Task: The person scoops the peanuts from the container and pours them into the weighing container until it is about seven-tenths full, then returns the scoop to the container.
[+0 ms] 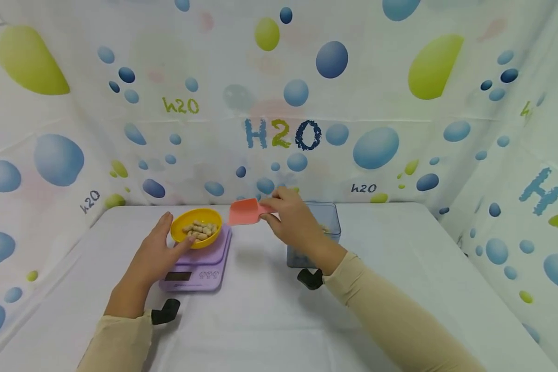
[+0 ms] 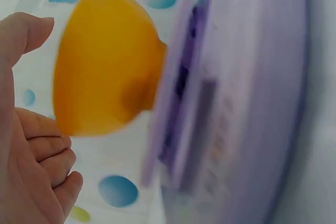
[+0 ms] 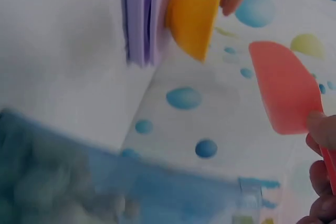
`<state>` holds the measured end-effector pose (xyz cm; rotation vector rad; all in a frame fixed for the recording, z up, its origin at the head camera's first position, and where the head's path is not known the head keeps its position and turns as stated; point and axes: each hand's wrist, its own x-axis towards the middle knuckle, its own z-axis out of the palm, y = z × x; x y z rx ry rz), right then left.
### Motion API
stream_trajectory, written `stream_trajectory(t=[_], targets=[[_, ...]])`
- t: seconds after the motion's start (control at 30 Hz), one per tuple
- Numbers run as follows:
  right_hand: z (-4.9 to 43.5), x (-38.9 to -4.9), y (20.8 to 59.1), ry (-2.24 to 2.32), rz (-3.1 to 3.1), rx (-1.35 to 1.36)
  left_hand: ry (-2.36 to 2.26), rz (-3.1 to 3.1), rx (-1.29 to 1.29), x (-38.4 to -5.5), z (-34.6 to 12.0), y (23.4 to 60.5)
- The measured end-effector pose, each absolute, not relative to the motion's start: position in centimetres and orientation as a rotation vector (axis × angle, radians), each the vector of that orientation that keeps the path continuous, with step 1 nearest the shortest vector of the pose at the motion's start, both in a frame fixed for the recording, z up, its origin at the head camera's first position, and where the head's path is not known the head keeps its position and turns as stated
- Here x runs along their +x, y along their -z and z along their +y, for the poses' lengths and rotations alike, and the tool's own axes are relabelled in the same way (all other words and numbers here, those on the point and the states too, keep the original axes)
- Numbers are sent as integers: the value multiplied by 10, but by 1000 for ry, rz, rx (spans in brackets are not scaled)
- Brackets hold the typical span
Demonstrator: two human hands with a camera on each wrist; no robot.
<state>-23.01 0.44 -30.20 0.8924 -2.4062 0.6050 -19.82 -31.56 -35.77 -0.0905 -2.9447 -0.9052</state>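
Note:
A yellow bowl (image 1: 179,225) holding several peanuts (image 1: 201,230) stands on the plate of a purple kitchen scale (image 1: 195,282). My left hand (image 1: 155,256) is at the bowl's left side, thumb near the front rim and fingers by the far side. In the left wrist view that hand (image 2: 31,156) does not wrap round the bowl (image 2: 105,66). Between the bowl and a clear bluish bin (image 1: 298,260), my right hand (image 1: 295,219) grips the handle of a pink scoop (image 1: 244,212). Its blade points left towards the bowl, and no peanuts show on it.
The bin sits right of the scale, partly hidden by my right hand and wrist; blurred pale pieces (image 3: 47,182) lie inside it. A white cloth (image 1: 260,320) covers the table, and a patterned curtain (image 1: 204,155) hangs behind and at both sides.

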Motion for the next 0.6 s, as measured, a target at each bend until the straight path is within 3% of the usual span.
stream_trajectory(t=[0.4,0.6], targets=[[100,-234,280,-759,-2514,755,895,-2856,-353,-206,-246,318],[129,-233,277,-667,-2549,687,938,-2858,-481,-217,-196,321]])
